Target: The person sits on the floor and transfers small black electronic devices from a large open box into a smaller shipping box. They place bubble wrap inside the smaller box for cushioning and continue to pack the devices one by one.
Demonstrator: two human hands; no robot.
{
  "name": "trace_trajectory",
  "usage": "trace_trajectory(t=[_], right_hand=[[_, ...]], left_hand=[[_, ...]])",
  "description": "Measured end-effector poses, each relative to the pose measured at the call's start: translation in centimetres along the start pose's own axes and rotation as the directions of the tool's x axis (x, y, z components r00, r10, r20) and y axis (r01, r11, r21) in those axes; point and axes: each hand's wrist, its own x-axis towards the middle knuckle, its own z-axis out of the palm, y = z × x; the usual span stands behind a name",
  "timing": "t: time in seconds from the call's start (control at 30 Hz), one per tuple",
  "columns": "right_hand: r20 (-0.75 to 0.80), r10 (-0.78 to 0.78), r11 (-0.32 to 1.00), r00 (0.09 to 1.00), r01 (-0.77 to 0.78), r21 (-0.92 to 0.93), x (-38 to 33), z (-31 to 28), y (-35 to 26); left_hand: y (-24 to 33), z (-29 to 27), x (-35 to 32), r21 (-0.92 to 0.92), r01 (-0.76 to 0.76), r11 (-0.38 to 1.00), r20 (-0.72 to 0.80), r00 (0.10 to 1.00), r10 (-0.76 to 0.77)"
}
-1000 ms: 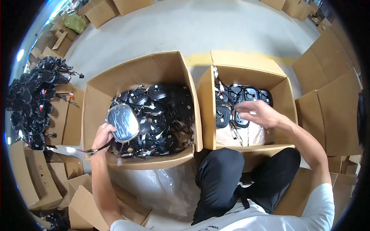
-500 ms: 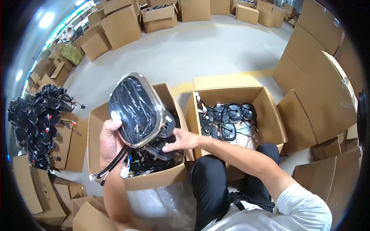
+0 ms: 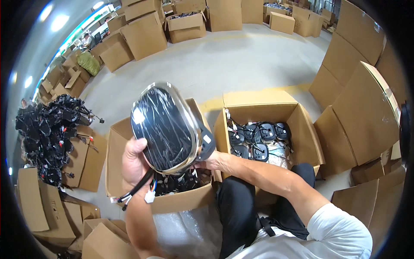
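A rounded black panel unit (image 3: 166,129) with a shiny metallic rim, covered in wrinkled clear film, is held tilted above the left carton (image 3: 181,205). My left hand (image 3: 134,159) is closed on its left edge, thumb on the front. A cable with white connectors (image 3: 149,197) hangs from the unit beside my left wrist. My right hand (image 3: 210,161) grips at the lower right, by the dark rear housing (image 3: 207,140); most of its fingers are hidden behind the unit. Under it, more black parts and wires (image 3: 181,183) lie in the left carton.
The right carton (image 3: 261,98) holds several black wired units (image 3: 260,152) and bubble wrap (image 3: 278,155). At the left, a heap of black wired parts (image 3: 47,138) sits on cardboard. Tall cartons (image 3: 345,86) stand at the right, others (image 3: 144,36) along the back.
The unit has turned slightly in my hands, and my right thumb has slipped out of sight behind it. The whole view has shifted a little.
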Motion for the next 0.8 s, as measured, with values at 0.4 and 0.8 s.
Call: trace_trajectory(t=[0.4, 0.8], right_hand=[[-0.195, -0.889, 0.372, 0.413, 0.405, -0.835, -1.7, -6.8, -8.7], [0.349, -0.435, 0.618, 0.83, 0.557, -0.555, -8.8, 4.6, -14.7]], left_hand=[[-3.4, -19.4, -8.8, 0.534, 0.239, 0.811, -0.514, 0.853, 0.087], [-11.3, -7.8, -3.3, 0.28, -0.099, 0.955, -0.451, 0.864, 0.222]])
